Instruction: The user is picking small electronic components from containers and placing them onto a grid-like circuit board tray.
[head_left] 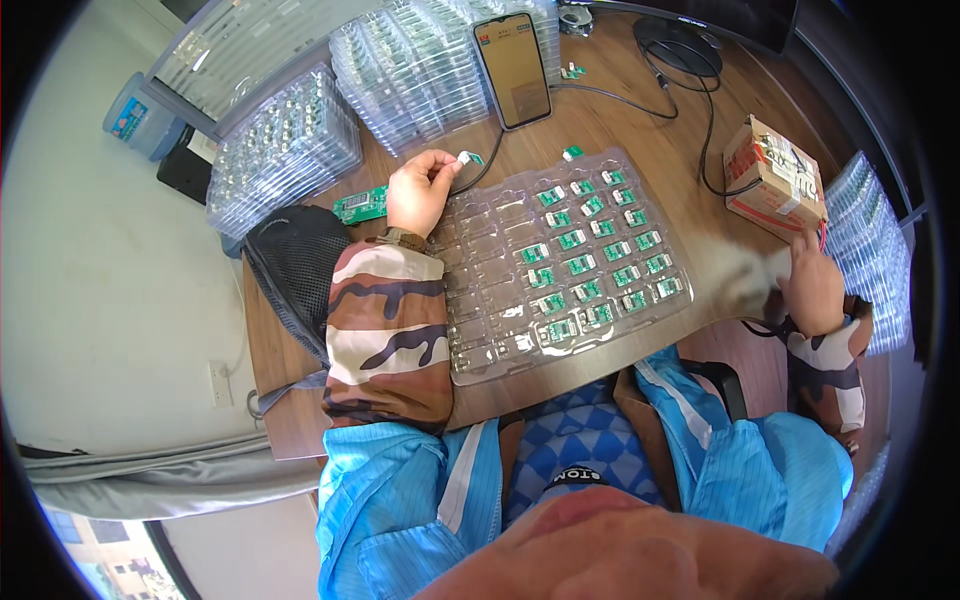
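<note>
1. The small circuit board point(474, 158) is up off the worktop point(650, 165), just beyond the upper left part of the clear plastic tray point(512, 213). Its long axis runs roughly left to right, the white connector end toward the fingers and the green end pointing right.
2. The left hand point(418, 190) pinches that board at its white end between thumb and forefinger.
3. The right hand point(815, 290) is at the near corner of a cardboard box point(775, 180), its fingertips beside a red wire point(823, 236); I cannot tell whether it grips the wire.
4. The tray lies between the hands, with green boards point(580, 264) in its right-hand columns; one loose board point(572, 153) sits at its far edge.
5. A dark cable point(490, 168) runs close beside the held piece, down from the upright phone point(513, 72).
6. The left camouflage sleeve point(390, 330) covers part of the tray's left edge.
7. Left of that wrist lie a green display board point(375, 208) and a black mesh bag point(290, 270).
8. Stacked trays point(410, 75) stand behind the phone.
</note>
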